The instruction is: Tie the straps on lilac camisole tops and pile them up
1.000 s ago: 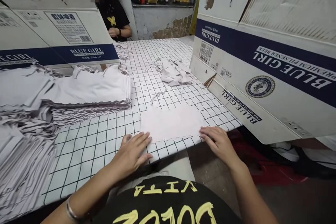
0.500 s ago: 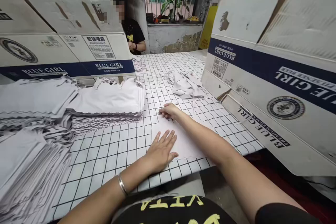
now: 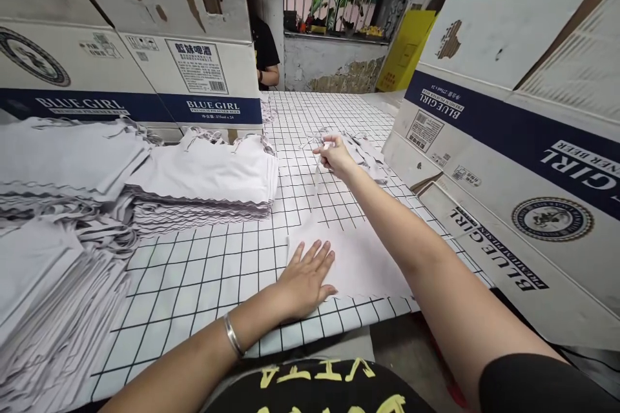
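Note:
A pale camisole-like garment (image 3: 368, 264) lies flat on the table in front of me, its wavy hem towards the near edge. My left hand (image 3: 307, 277) rests open on its left side, fingers spread and palm down. Farther forward, my right hand (image 3: 336, 156) is closed in a pinch on a thin strap (image 3: 316, 188), drawn out from the garment's upper left. My right forearm covers part of the garment. Just behind the right hand lies a loose heap of similar pale garments (image 3: 371, 158), partly hidden by it.
Neat garment stacks (image 3: 208, 171) fill the table's left side. Behind them stands a printed carton (image 3: 194, 68); another large carton (image 3: 489, 122) flanks the right. The grid-patterned cloth (image 3: 232, 271) covers the table. Another person (image 3: 266, 51) is at the far end, below a barred window.
My right hand has moved forward, and the strap now stretches out from the garment. My left hand stays flat on the fabric. The camera view has shifted slightly.

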Demonstrator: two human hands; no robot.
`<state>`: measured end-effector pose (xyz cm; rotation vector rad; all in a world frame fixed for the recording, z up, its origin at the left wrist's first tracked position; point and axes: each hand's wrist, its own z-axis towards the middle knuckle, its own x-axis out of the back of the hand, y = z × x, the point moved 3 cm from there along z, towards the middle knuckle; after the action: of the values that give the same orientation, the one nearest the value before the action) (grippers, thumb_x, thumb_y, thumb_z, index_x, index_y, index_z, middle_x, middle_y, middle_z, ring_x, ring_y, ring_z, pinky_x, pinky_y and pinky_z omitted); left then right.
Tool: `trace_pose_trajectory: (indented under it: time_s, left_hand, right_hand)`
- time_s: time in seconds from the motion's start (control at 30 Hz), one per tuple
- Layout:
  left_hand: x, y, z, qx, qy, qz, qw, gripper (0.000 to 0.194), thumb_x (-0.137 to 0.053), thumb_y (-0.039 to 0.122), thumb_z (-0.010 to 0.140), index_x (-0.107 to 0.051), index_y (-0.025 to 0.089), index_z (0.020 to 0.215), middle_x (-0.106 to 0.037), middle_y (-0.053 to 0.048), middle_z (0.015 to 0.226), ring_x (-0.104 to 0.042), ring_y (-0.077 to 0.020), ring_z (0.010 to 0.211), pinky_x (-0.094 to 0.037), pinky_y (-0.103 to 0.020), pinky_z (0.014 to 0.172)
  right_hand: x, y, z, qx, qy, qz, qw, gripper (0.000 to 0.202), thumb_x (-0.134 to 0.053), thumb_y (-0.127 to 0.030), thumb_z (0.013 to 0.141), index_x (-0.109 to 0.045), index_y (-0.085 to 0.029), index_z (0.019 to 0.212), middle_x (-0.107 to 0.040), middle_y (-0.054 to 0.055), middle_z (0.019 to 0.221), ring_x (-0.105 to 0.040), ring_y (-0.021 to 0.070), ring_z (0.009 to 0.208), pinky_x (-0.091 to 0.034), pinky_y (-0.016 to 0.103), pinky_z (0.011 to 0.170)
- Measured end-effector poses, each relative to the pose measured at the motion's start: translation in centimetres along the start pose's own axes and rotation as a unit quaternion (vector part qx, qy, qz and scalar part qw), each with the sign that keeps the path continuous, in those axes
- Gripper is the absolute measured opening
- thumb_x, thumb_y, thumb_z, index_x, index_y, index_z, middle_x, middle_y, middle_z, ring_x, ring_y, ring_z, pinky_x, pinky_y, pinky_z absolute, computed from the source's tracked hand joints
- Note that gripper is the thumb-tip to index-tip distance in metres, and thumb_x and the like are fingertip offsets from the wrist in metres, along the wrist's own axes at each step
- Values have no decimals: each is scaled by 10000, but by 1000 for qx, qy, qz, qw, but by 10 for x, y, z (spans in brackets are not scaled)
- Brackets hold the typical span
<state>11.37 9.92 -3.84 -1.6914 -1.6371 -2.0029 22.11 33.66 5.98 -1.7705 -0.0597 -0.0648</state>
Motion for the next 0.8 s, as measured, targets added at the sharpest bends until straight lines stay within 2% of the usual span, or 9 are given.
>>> trace_pose_trajectory:
  time_s: [0.07, 0.1, 0.17, 0.27, 0.33, 0.43, 0.5, 0.67, 0.8]
  left_hand:
    - [15, 3, 1, 29, 55, -160, 985, 595, -505, 448, 890, -433, 160, 1406, -248, -124, 1550, -131, -287, 1456, 19, -523, 1174]
    - [24, 2, 2, 54, 92, -274, 956, 541, -503, 454, 893, -497, 159, 1347, -342, -145, 1510, -238, -296, 1427, -66, -521, 1176]
    - [39, -1, 3, 102, 125, -527, 835, 516, -418, 524, 920, -571, 138, 1225, -500, -189, 1387, -461, -311, 1294, -287, -522, 1113]
    - [49, -3, 7, 136, 60, -775, 615, 570, -310, 560, 947, -586, 82, 1089, -628, -223, 1165, -641, -283, 1037, -496, -473, 922]
    - [49, -4, 10, 139, 40, -829, 541, 442, -356, 443, 973, -581, 69, 1043, -666, -194, 1039, -672, -239, 938, -527, -427, 875]
    - [40, -3, 13, 148, 57, -842, 516, 201, -445, 218, 949, -586, 83, 997, -680, -154, 963, -680, -221, 901, -518, -438, 900]
    - [33, 1, 12, 161, 76, -837, 518, 136, -468, 144, 921, -588, 95, 964, -677, -150, 969, -676, -218, 910, -507, -437, 924]
    - [25, 12, 7, 191, 101, -830, 514, 149, -440, 203, 940, -574, 136, 936, -656, -95, 894, -651, -142, 774, -529, -316, 854]
    - [25, 15, 6, 188, 81, -831, 517, 284, -341, 284, 976, -569, 118, 1014, -654, -128, 972, -649, -161, 850, -510, -322, 886]
  right_hand:
    - [4, -11, -40, 109, -65, -30, 991, 379, -483, -96, 887, -386, -264, 1213, -644, -25, 876, -461, 46, 520, -351, 144, 464]
    - [7, -16, -66, 158, -116, -53, 979, 369, -510, -140, 886, -401, -253, 1219, -645, -15, 878, -493, 58, 562, -390, 161, 506]
    - [14, -23, -125, 193, -227, -106, 949, 370, -566, -238, 867, -448, -237, 1218, -643, 6, 887, -565, 98, 686, -451, 206, 596]
    - [26, -18, -203, 152, -437, -201, 863, 367, -674, -304, 781, -570, -224, 1124, -643, 39, 970, -606, 157, 830, -499, 279, 705]
    - [36, -4, -227, 137, -439, -219, 861, 341, -696, -338, 762, -602, -216, 1066, -637, 50, 1010, -601, 160, 843, -502, 292, 730]
    - [52, 35, -222, 115, -220, -189, 950, 230, -615, -414, 828, -586, -193, 885, -612, 32, 852, -559, 133, 720, -479, 270, 654]
    - [55, 67, -213, 77, -100, -165, 978, 289, -571, -463, 848, -533, -189, 764, -555, 3, 711, -509, 119, 624, -450, 259, 596]
    - [36, 106, -211, 104, -11, -272, 957, 316, -653, -491, 771, -551, -194, 736, -583, 6, 702, -515, 138, 636, -416, 270, 608]
    - [22, 108, -208, 99, -30, -374, 922, 238, -656, -421, 769, -581, -200, 723, -646, 25, 754, -564, 161, 685, -413, 285, 640]
